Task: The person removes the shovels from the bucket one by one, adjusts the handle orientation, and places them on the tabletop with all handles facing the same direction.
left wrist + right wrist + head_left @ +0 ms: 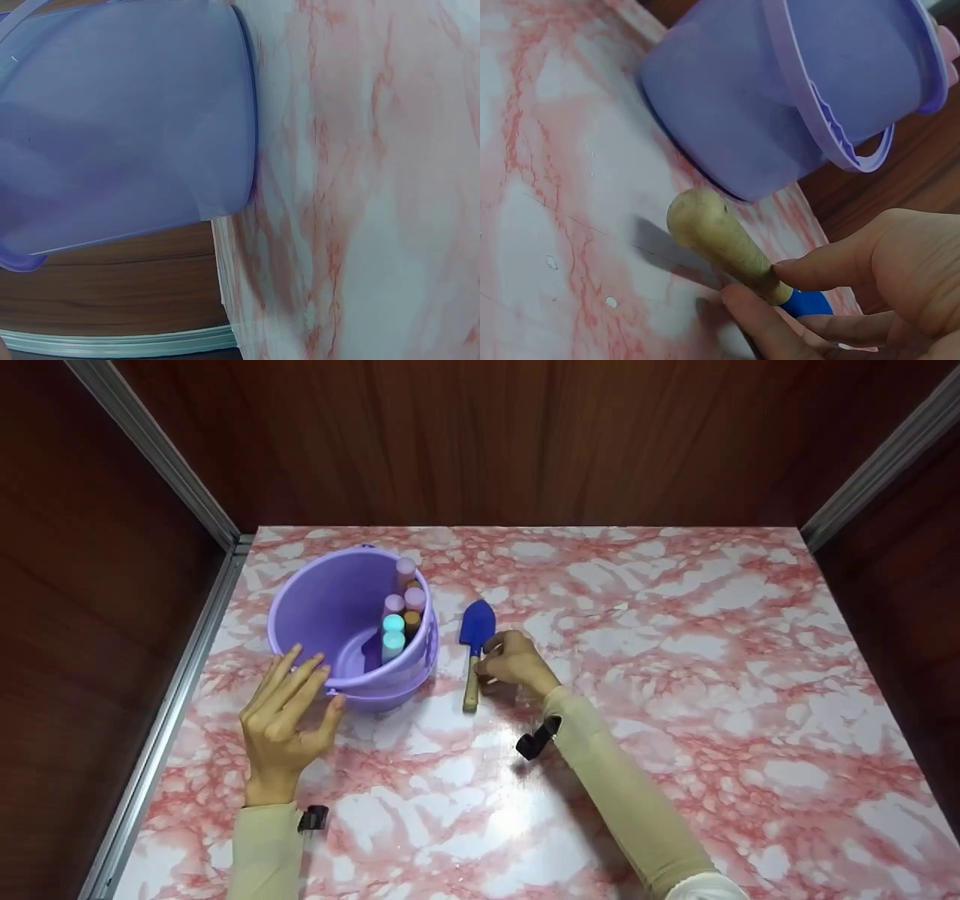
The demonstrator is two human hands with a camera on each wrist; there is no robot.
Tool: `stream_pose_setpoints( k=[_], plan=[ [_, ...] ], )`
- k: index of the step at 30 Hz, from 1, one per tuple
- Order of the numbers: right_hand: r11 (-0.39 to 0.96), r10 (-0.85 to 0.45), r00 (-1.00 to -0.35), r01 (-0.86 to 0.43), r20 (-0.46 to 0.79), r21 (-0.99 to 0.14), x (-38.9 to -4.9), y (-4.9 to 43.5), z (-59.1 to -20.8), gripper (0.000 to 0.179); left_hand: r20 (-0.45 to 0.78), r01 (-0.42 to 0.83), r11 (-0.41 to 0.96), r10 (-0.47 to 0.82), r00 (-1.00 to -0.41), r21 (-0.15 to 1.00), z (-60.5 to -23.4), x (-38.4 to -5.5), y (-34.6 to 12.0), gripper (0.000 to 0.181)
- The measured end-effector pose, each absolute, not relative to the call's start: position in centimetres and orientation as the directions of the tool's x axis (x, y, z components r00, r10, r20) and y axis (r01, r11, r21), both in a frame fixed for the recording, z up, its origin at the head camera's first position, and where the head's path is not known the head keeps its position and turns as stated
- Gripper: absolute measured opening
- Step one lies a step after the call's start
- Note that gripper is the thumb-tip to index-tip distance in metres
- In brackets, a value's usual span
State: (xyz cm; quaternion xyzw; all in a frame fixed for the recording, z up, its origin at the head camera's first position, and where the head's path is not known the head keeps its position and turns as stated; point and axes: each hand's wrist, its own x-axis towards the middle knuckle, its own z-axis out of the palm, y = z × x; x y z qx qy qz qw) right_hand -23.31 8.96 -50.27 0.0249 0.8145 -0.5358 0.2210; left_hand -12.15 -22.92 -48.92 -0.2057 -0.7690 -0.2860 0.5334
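Shovel (477, 636) w/ blue blade & wooden handle (470, 694) is seen on the table (675, 697), just R of the purple bucket (322, 592), blade pointed away from the person. Handle is gripped near the blade by the R hand (517, 664); thumb & fingers (840, 262) are clamped on it, as is shown close up in the R wrist view. Handle's butt end is left uncovered, & a shadow is cast on the table beside it. Whether the shovel is lifted at all can't be told.

L hand (285, 727) is held at the bucket's near L rim, fingers spread apart & mostly straight; rim is overlapped by the fingertips in the head view, but firm contact can't be confirmed. In the L wrist view mainly the bucket's side is shown.

Bucket is set upright on the L part of the table. Tubes (394, 624) w/ pink, teal & brown tops are bunched inside along its R wall. Bucket handle (795, 64) is hung down the outside, shovel side.

Forearms are covered by pale sleeves (622, 787), w/ a black clip (538, 737) worn at each wrist. Table is backed by a wood panel (525, 442).
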Motion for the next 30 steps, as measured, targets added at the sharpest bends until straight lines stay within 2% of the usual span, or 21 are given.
stream_pose_setpoints(
  k=[6,14,23,30],
  plan=[
    [0.467,-0.188,-0.910,0.249,-0.371,-0.849,-23.2,8.8,-49.9,0.035,0.939,0.627,0.748,0.016,-0.343,0.216,-48.9,-12.2,-22.9,0.038],
    [0.640,-0.184,-0.925,0.144,-0.332,-0.755,-23.4,8.2,-49.3,0.043,0.943,0.629,0.748,0.014,-0.333,0.211,-48.9,-12.2,-22.9,0.037],
    [0.688,-0.227,-0.934,0.048,-0.277,-0.724,-23.7,8.1,-48.8,0.040,0.943,0.634,0.744,0.016,-0.332,0.211,-49.0,-12.2,-22.9,0.036],
    [0.667,-0.284,-0.942,-0.059,-0.181,-0.742,-24.9,7.5,-44.5,0.033,0.943,0.636,0.740,0.009,-0.334,0.218,-49.0,-12.2,-22.9,0.036]
  ],
)
